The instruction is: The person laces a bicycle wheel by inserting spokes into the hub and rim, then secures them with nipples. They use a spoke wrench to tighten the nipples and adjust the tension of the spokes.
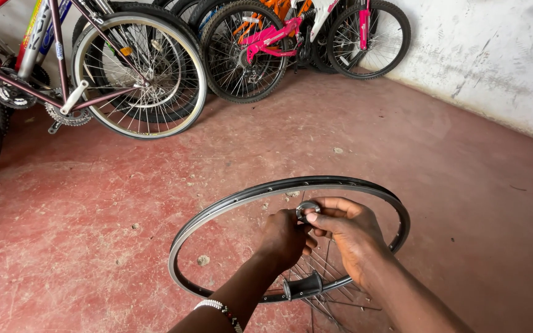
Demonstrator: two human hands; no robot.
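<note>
1. red, scuffed concrete floor (81, 234) is stretching to a rough white wall (495, 61); parked bicycles (137, 74) are leaning along the back.
2. black metal rim (229, 203) is lying in front of the person, loose thin spokes (322, 271) fanning beneath.
3. left hand (285, 237) and right hand (347, 231) are closing together on the round silver hub (308, 208) at the rim's middle.
4. step looks like lacing; next move is calling for fine fingertip threading.

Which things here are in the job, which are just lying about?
In hand:
rim
hub
spokes
left hand
right hand

Lying about:
parked bikes
pink bike
small stones
red floor
</note>
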